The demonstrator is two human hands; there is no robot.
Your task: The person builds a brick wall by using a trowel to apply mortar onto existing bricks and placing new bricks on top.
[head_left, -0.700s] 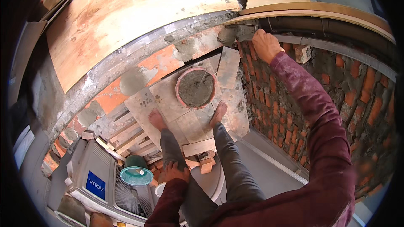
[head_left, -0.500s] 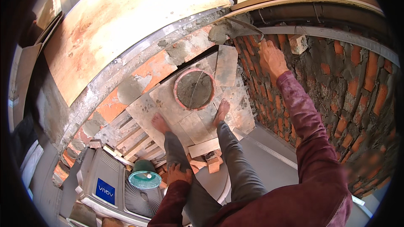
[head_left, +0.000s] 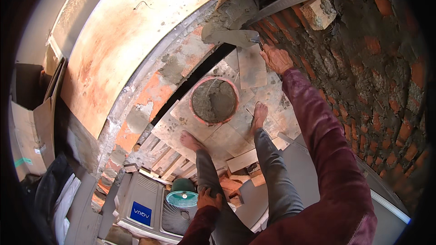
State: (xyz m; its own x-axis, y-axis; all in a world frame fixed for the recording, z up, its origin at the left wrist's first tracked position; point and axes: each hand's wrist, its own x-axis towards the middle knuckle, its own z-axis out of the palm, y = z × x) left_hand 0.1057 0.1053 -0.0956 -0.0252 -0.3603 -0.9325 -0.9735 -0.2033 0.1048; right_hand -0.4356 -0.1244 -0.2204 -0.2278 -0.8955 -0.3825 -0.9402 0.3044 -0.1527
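My right hand [head_left: 277,58] is closed round the handle of a trowel [head_left: 234,37]. The trowel's flat blade points left, against the grey mortar [head_left: 229,13] at the corner where the ledge meets the brick wall. My left hand [head_left: 210,198] rests on my left leg near the knee, fingers apart, holding nothing. Between and ahead of my bare feet stands a round reddish tub [head_left: 196,114] with wet grey mortar [head_left: 213,100] inside. It sits on a stained board platform [head_left: 227,138].
Rough brickwork [head_left: 363,63] smeared with mortar rises on the right, with a broken block [head_left: 319,12] near its top. A dark gap separates the platform from the brick ledge [head_left: 152,95]. Lower left are a grey appliance [head_left: 150,190], a green bucket [head_left: 182,194] and loose bricks [head_left: 234,183].
My right hand and the trowel have come down and left, the blade now turned flat at the mortared corner. The view has shifted; my left hand stays on my leg.
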